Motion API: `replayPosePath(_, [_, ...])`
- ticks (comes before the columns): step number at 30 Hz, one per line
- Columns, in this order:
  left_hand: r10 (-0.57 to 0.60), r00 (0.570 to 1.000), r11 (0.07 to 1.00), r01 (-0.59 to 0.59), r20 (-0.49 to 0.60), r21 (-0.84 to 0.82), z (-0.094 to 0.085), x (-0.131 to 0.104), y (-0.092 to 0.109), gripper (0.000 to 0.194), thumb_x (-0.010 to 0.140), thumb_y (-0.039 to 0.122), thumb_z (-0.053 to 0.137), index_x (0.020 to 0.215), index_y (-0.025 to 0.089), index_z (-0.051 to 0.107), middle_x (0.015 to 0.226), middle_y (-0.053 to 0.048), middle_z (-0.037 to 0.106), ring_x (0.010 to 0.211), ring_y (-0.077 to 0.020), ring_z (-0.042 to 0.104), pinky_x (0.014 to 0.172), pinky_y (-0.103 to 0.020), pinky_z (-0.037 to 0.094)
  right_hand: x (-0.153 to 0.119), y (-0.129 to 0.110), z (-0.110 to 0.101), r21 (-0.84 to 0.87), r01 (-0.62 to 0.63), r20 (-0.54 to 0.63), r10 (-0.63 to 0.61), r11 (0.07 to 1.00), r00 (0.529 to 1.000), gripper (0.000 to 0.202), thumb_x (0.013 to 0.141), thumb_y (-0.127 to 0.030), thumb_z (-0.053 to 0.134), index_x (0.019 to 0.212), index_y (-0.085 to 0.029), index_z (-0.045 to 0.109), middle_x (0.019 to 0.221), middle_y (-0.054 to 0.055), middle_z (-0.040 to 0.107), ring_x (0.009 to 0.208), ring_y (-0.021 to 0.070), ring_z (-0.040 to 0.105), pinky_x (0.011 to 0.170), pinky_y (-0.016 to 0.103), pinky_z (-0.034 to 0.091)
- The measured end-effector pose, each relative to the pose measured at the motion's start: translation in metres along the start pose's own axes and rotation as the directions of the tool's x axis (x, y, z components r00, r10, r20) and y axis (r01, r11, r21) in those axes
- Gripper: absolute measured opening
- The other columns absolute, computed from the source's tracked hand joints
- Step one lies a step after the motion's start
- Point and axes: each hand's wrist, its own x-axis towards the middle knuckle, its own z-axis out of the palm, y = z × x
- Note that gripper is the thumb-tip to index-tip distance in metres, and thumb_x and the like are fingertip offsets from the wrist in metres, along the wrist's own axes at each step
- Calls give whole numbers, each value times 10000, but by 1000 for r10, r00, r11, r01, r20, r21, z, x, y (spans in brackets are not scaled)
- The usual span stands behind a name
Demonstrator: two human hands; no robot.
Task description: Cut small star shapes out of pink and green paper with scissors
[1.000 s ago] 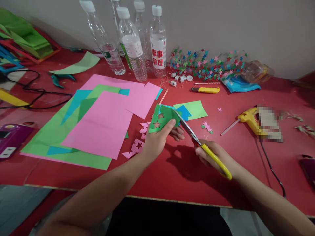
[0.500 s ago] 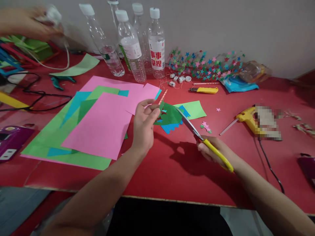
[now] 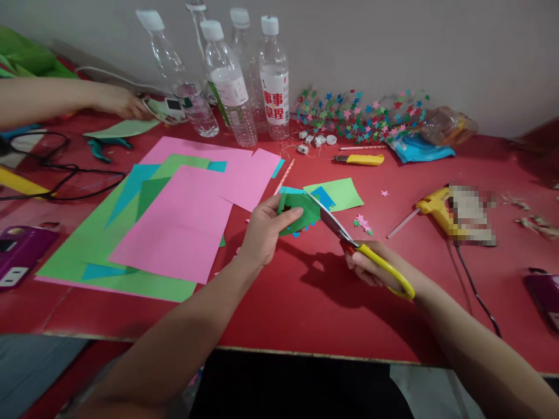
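My left hand [image 3: 268, 227] pinches a small piece of dark green paper [image 3: 311, 210] between thumb and fingers; a dark star-shaped gap shows near its left end. In my right hand [image 3: 367, 265] are yellow-handled scissors [image 3: 386, 270], their blades lying against the right edge of the green paper. Blue paper scraps [image 3: 323, 196] and a light green sheet [image 3: 347, 194] lie on the table behind it. Several small pink and green paper stars [image 3: 363, 223] sit just beyond the scissors.
Pink sheets [image 3: 174, 224] overlap green and blue ones at left. Plastic bottles [image 3: 274, 87], a star-covered clear bottle [image 3: 362, 119] and a yellow utility knife [image 3: 364, 159] stand or lie behind. A glue gun [image 3: 434, 206] rests right. Another person's hand [image 3: 124, 105] reaches in from the left.
My left hand has turned and shifted the green paper slightly down, its thumb now over it. The scissors barely moved. The other person's hand has moved right and down, holding a corded white thing.
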Motion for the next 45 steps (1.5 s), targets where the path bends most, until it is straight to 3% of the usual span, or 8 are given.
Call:
replayPosePath(10, [16,999,999,-18,-41,-49,7,-7,-9,143,703,236,717,714,172,590,608,44,576,520,-68,531,483,-193,455,-1,3,12,9,14,0,-14,1000,1000,541,893,-692,379,775,-178,498,445,-64,430,403,83,362,445,228,316])
replayPosePath(15, [24,999,999,-25,-29,-29,8,-11,-14,178,726,253,715,672,178,563,578,41,533,516,-77,502,463,-205,424,-2,1,20,23,23,-11,-22,999,1000,540,906,-685,353,759,-181,481,455,-64,424,397,76,339,425,226,268])
replayPosePath(26, [95,995,995,-95,-24,9,6,-11,-16,250,773,317,672,625,203,506,520,43,457,463,-75,421,414,-211,356,-4,-3,14,-21,34,52,-33,999,998,560,917,-675,340,746,-171,513,466,-46,449,432,88,386,483,237,337])
replayPosePath(31, [112,994,994,-112,-2,-18,9,-13,-15,231,803,313,658,659,204,515,544,42,448,475,-74,420,404,-203,367,-1,2,27,89,21,-9,-20,996,1000,516,921,-655,358,775,-179,494,432,-67,441,374,74,347,434,221,302])
replayPosePath(38, [71,997,997,-71,-17,-40,13,-15,-15,188,809,315,655,700,200,555,574,37,514,500,-74,475,434,-196,409,-2,-6,38,96,-69,-92,78,993,993,534,899,-675,372,717,-187,491,404,-69,413,350,73,347,384,205,304])
replayPosePath(45, [65,998,994,-66,-11,-89,14,-14,-16,164,803,300,667,713,193,580,581,38,533,495,-67,482,447,-188,432,-2,-6,40,74,-65,-122,74,995,990,536,897,-674,374,690,-191,476,409,-65,418,353,68,349,378,201,286])
